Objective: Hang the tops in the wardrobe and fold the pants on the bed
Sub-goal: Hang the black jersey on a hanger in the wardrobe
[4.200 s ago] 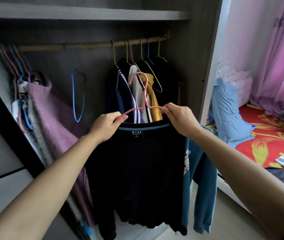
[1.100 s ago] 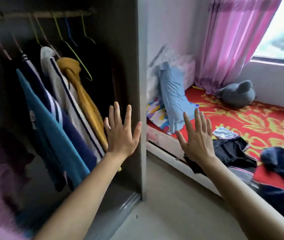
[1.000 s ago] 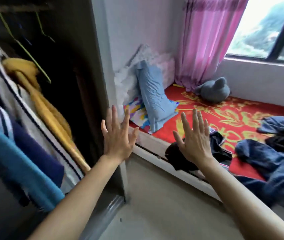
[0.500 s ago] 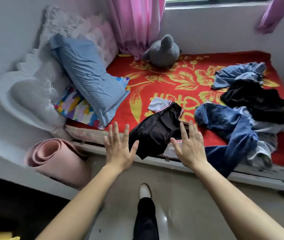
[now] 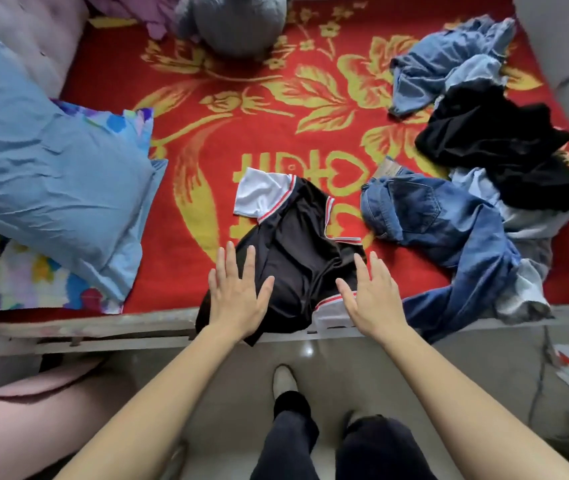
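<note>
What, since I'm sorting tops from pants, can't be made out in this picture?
Head view:
Type unclear: black garment with white and red trim, crumpled, partly behind the left hand and right hand.
Type unclear: black clothing bunched in the pile.
Cut off by the top edge: grey plush toy.
Whether the fingers touch the cloth: cannot tell.
</note>
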Available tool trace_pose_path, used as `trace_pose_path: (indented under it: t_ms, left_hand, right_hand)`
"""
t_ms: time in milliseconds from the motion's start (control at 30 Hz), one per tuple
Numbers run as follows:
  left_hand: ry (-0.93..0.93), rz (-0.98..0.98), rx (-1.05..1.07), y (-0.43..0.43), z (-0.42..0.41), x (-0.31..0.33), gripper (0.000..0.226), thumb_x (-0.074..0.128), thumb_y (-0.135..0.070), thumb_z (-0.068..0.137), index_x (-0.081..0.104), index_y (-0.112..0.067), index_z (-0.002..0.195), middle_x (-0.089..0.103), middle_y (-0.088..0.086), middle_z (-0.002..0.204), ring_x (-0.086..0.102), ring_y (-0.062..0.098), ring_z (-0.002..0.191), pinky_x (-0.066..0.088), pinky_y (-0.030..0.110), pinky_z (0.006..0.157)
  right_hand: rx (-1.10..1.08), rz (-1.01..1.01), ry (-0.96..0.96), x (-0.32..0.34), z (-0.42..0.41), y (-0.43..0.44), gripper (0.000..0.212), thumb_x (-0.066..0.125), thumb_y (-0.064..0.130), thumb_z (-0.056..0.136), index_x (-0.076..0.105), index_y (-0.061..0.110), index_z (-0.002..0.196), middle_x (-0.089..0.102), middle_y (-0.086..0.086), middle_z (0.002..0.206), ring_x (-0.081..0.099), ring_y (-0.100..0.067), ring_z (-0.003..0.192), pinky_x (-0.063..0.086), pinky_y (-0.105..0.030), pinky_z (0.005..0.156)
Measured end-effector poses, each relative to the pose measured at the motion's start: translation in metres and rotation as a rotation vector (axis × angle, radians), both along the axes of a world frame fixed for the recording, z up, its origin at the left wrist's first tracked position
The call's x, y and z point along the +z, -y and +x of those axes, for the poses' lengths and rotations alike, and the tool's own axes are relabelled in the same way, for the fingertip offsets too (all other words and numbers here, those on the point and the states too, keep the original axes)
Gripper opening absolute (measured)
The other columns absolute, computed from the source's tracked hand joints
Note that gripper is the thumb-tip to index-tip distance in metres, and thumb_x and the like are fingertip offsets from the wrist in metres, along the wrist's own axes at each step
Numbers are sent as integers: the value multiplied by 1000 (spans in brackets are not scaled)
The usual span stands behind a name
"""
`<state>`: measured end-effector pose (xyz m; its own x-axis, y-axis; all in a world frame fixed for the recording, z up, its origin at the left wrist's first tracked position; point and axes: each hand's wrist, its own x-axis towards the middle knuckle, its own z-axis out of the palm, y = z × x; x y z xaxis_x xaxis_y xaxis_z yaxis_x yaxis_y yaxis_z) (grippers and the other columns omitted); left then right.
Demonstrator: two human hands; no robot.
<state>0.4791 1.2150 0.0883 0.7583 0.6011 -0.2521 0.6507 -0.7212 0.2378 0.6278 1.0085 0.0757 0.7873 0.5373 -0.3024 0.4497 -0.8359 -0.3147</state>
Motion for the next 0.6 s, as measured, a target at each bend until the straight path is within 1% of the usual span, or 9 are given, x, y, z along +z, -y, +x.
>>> trace_pose_path:
  t_ms: [167, 233, 300, 400, 433, 500, 567, 600]
  left_hand:
    - [-41, -101, -49, -7, 62, -80, 69, 30, -52, 102, 4, -22, 159, -12, 8, 165, -14, 25, 151, 7, 47, 120]
    - [-82, -140, -72, -10, 78, -120, 67, 30, -48, 104, 6, -20, 159, -8, 4, 166, -9, 22, 152, 14, 45, 119]
    - [-145, -194, -111, -13, 88, -160, 64, 31, -44, 105, 9, -19, 159, -2, 1, 166, -4, 20, 152, 21, 44, 116]
    - [-316, -251, -160, -21, 92, -214, 60, 27, -43, 106, 5, -24, 159, 1, -2, 167, -2, 22, 152, 24, 47, 115]
    - [-371, -276, -135, -24, 91, -228, 59, 25, -44, 106, 2, -29, 158, 1, -4, 166, -3, 24, 152, 22, 51, 116]
    - [-423, -318, -54, -29, 90, -249, 58, 22, -47, 105, -2, -37, 156, 1, -9, 166, -6, 29, 152, 18, 61, 115]
    - [-441, -273, -57, -29, 87, -260, 57, 21, -50, 104, -2, -40, 156, 2, -10, 166, -6, 32, 151, 20, 64, 113]
    - [-454, -246, -80, -27, 86, -263, 57, 21, -50, 104, -1, -40, 156, 1, -10, 166, -6, 33, 151, 21, 65, 113]
  right_hand:
    - [-35, -6, -45, -78, 37, -22, 64, 45, 41, 104, 27, 11, 157, 14, -21, 164, 17, -35, 151, 21, -45, 119]
    - [-19, -9, -48, -115, 52, -33, 57, 44, 29, 105, 29, 7, 155, 17, -23, 163, 22, -39, 149, 26, -47, 116]
    - [17, -39, -72, -150, 61, -42, 55, 42, 15, 104, 27, 5, 156, 15, -24, 163, 21, -39, 149, 26, -46, 116]
    - [30, -21, -78, -190, 75, -52, 63, 41, -6, 93, 29, 2, 154, 15, -25, 163, 18, -41, 150, 23, -48, 119]
    - [15, -5, -52, -199, 81, -54, 66, 41, -8, 89, 31, 1, 154, 17, -25, 162, 18, -42, 150, 22, -50, 119]
    - [-3, -18, 25, -214, 96, -59, 70, 41, -6, 85, 30, 2, 154, 19, -22, 162, 16, -42, 151, 18, -52, 120]
    - [-3, -77, 93, -228, 115, -60, 69, 41, 2, 88, 27, 6, 156, 21, -19, 163, 16, -41, 151, 13, -52, 121]
    - [2, -107, 112, -235, 126, -59, 64, 42, 8, 93, 27, 8, 156, 26, -18, 161, 19, -40, 150, 12, -51, 120]
